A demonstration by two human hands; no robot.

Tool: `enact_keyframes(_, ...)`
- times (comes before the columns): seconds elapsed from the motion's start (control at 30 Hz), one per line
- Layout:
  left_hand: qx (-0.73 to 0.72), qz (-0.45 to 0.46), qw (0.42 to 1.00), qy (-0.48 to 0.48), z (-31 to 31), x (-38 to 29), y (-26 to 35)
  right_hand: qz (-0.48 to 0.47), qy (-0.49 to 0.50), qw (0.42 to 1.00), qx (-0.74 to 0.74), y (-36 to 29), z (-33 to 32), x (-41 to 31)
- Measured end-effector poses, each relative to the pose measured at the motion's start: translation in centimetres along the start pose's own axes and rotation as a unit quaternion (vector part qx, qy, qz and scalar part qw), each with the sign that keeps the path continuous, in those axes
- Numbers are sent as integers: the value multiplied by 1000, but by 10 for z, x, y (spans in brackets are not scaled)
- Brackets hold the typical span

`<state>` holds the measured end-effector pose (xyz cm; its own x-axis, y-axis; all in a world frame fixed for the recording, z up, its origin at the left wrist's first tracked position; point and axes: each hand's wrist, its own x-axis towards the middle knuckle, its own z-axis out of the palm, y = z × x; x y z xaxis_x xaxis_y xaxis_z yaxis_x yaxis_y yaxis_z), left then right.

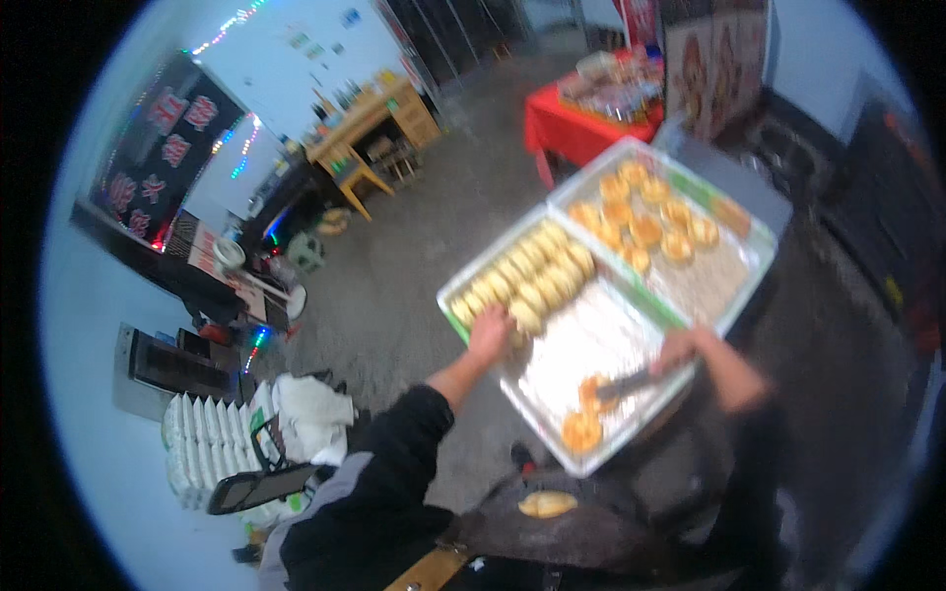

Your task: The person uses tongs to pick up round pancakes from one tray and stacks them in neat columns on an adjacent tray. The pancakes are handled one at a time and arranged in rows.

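Note:
Before me, a white-rimmed tray point(591, 340) holds rows of pale raw dough pieces point(547, 273) at its far left. My left hand point(491, 332) is at the near end of these rows, fingertips on the dough; whether it grips a piece is blurred. My right hand point(681, 351) holds a grey flat metal tool point(632, 383), perhaps tongs or a spatula. Its tip lies over a browned round flatbread point(593, 395) in the tray's near corner. Another browned flatbread point(582, 431) lies beside that one.
A second tray point(713, 288) adjoins, with several browned flatbreads point(645, 230). Close to my body, a dark round griddle point(502, 521) carries one pale oval dough piece point(547, 504). Beyond stand a red-covered table point(547, 122) and a wooden desk point(414, 111). Stacked white sacks point(207, 451) are at left.

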<state>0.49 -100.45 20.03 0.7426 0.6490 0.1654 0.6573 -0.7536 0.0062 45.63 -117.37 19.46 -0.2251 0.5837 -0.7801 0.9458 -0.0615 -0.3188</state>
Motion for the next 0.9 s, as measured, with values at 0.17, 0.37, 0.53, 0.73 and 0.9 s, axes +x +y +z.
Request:
enact_keyframes(0.17,-12,-30,999,14,3,-1,2,10,-31,996,85,-1,6,6)
enact_keyframes(0.37,-92,-164,982,5,7,-8,22,-25,9,990,140,-9,20,9)
enact_keyframes(0.53,-165,-263,945,103,24,-8,38,-21,-4,975,219,-23,20,9)
enact_keyframes(0.73,-251,-359,883,166,59,-8,25,-41,15,975,216,-17,21,14)
enact_keyframes(0.9,-388,-486,768,152,85,-5,5,-32,114,956,267,-28,31,12)
